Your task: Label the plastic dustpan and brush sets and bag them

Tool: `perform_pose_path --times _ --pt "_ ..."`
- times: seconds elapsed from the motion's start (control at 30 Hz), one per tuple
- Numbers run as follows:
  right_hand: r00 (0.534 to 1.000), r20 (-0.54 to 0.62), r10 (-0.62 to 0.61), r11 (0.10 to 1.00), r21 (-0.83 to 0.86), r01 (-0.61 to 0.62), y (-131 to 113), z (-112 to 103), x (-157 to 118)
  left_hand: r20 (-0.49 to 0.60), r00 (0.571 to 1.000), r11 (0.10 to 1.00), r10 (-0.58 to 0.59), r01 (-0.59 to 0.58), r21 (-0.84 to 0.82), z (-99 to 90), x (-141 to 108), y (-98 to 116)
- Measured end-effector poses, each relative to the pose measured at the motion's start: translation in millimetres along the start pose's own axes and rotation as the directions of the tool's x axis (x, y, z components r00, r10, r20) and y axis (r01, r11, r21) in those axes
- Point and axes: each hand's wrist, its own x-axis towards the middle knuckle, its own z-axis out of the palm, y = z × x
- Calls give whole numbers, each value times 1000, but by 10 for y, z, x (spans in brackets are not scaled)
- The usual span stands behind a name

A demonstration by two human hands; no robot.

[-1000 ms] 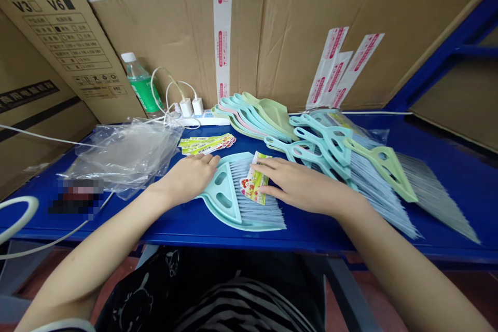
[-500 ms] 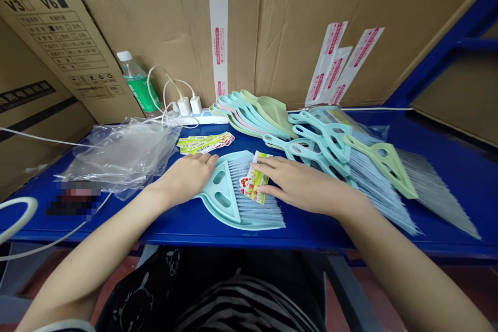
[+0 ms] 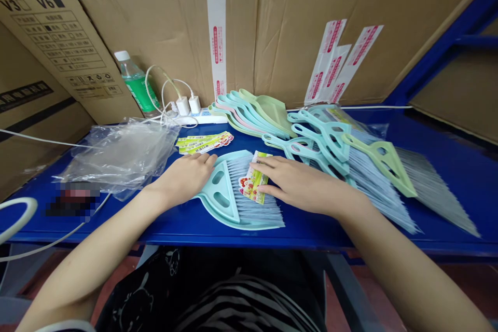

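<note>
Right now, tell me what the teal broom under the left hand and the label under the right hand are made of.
The pale teal broom looks like moulded plastic, smooth with a soft sheen; its bristles look like thin, straight synthetic fibres. The label seems to be glossy printed paper or card; the look doesn't settle which.

Blurred patch, covered card
At eight o'clock a pixelated object is unreadable; the right hand hides part of a printed card.

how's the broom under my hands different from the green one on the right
The broom under the hands has aqua plastic; the green broom has pale green. The first has bluer bristles, the green broom's look greyer. The first has a label on it, held by the right hand; the green broom has none. Both lie on the blue table.
</note>
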Motion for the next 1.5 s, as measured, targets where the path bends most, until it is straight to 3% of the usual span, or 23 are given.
perform_pose_path --times 0.23,0.57,1.5 --pt "998 -48 -31 999 -15 30 24 40 -5 24 1000 1000 1 -1 -3 -25 -12 8" --pt "1000 16 13 1000 -12 -12 -20 -18 -4 22 1000 1000 -8 8 8 -35 -12 18" --pt "1000 8 9 999 -41 -9 -40 -21 -14 2 1000 1000 -8 8 -8 -4 -14 12"
